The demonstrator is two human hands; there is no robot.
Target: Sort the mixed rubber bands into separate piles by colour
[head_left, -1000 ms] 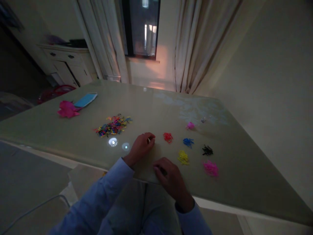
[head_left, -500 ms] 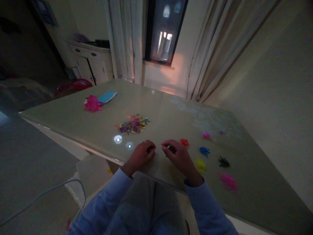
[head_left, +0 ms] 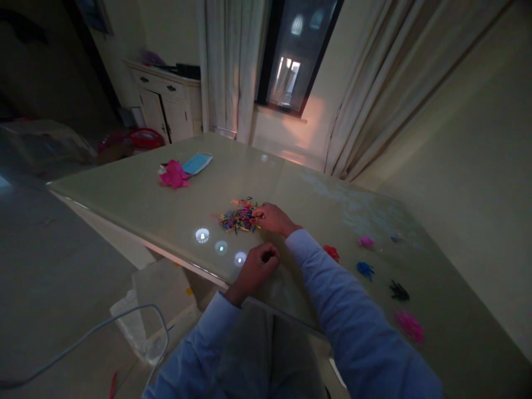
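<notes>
A pile of mixed thin coloured strands [head_left: 236, 219] lies on the glossy table, too small to tell their exact kind. My right hand [head_left: 272, 218] reaches across to the pile's right side, its fingers pinched among the strands. Nearer the front edge, my left hand [head_left: 260, 266] rests curled over the table with its fingers closed; what they hold, if anything, is hidden. Sorted small heaps lie to the right, past my right sleeve: red strands [head_left: 331, 253], blue strands [head_left: 365, 270], black strands [head_left: 399, 290] and pink strands [head_left: 409, 325].
On the table [head_left: 137, 205], a crumpled pink wrapper [head_left: 174, 174] sits beside a blue face mask [head_left: 198, 163] at the back left. A small pink piece [head_left: 366, 241] lies at the right. A cable [head_left: 95, 332] loops above the floor at lower left.
My right hand has moved left and away from me, from beside my left hand to the mixed pile. My left hand stays near the front edge. The view has shifted slightly.
</notes>
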